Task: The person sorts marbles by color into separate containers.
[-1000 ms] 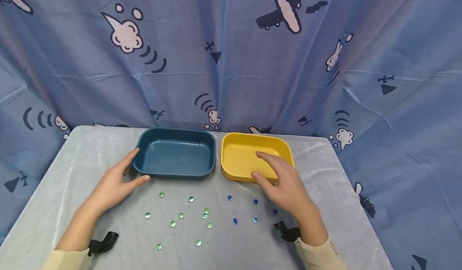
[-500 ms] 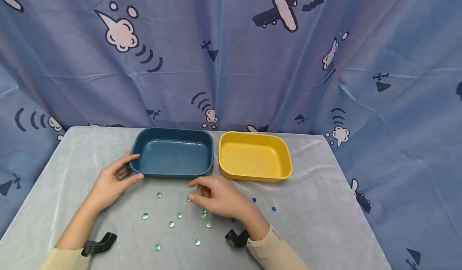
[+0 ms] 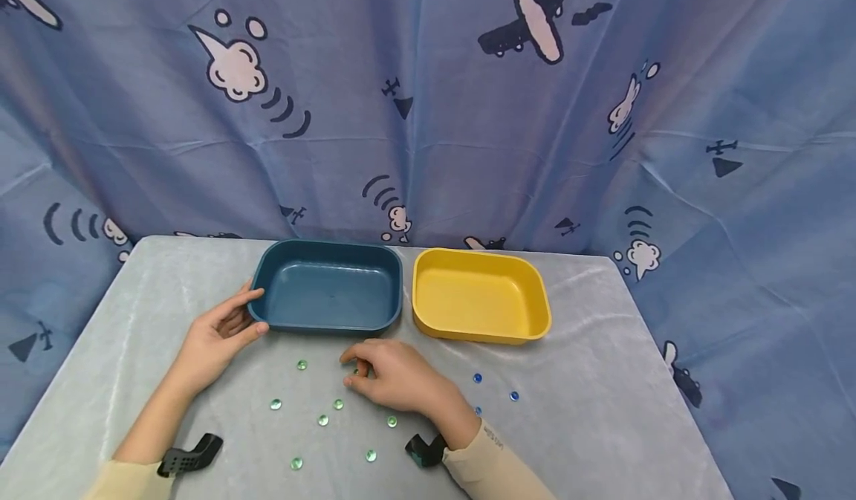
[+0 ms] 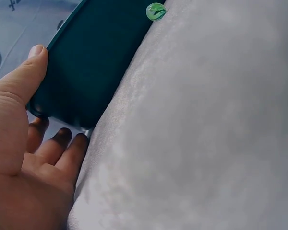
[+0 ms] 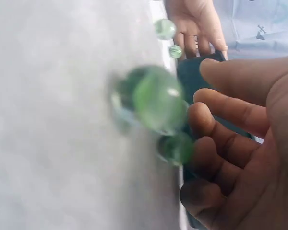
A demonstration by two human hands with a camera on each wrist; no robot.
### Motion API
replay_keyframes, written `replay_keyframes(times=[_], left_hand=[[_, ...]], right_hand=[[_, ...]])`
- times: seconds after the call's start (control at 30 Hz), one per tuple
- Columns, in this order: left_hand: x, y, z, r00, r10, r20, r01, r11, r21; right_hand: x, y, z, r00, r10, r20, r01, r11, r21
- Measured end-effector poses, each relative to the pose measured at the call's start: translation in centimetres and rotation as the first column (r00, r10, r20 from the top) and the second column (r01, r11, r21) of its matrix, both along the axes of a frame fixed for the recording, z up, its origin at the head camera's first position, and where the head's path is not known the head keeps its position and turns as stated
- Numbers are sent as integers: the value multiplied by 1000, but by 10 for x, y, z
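My left hand (image 3: 212,344) holds the left end of a dark teal plastic tray (image 3: 394,292), index finger over the rim and thumb at the near corner. The left wrist view shows fingertips (image 4: 79,140) against the tray's end wall. In front of the tray, my right hand (image 3: 404,381) hovers low over green glass marbles (image 3: 302,365), thumb and index finger apart. One marble shows in the gap between them. In the right wrist view its fingers (image 5: 204,117) are loosely bent with nothing in them, close beside blurred green marbles (image 5: 158,100).
A yellow tray (image 3: 478,292) sits right of the teal one. Several blue marbles (image 3: 478,378) lie in front of it, partly hidden by my right forearm. The table has a pale grey cloth (image 3: 582,440). A blue patterned curtain (image 3: 455,114) hangs behind.
My right hand has swung left from over the yellow tray to the green marbles, lowering slightly at the end. My left thumb and fingers have drawn in closer to the teal tray's corner.
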State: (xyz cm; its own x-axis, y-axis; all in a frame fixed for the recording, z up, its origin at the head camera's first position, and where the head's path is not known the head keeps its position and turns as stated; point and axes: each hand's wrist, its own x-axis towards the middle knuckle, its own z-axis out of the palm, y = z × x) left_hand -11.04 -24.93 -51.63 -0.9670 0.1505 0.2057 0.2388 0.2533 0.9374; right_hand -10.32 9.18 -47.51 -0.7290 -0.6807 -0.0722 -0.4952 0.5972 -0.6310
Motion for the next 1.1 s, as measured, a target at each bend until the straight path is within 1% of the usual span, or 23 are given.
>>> replay_keyframes(times=[0.1,0.23,0.37,0.57,0.83,1.0,1.1], left_hand=[[0,1,0,1000,5,6,-5,1000,10],[3,1,-1,999,31,10,-31,1000,2],[3,1,1,999,50,19,-49,999,-21],[0,2,1,999,44,32,-43,999,-16],[-1,2,-1,999,34,26,-35,999,4],[-1,2,-1,999,31,17,-31,999,7],[-1,2,-1,999,37,13,-37,999,1]], right_hand=[[0,-2,-3,1000,8,-20,-7,999,39],[1,-5,-6,998,14,-53,-10,997,80],[0,-7,-7,998,6,-58,-1,996,90],[-2,-6,-8,998,-8,-65,14,995,98],[0,-5,-4,999,-6,-52,9,999,52],[2,-6,2,999,20,-33,-20,1000,-9],[2,-6,6,998,44,-38,-46,998,-51]])
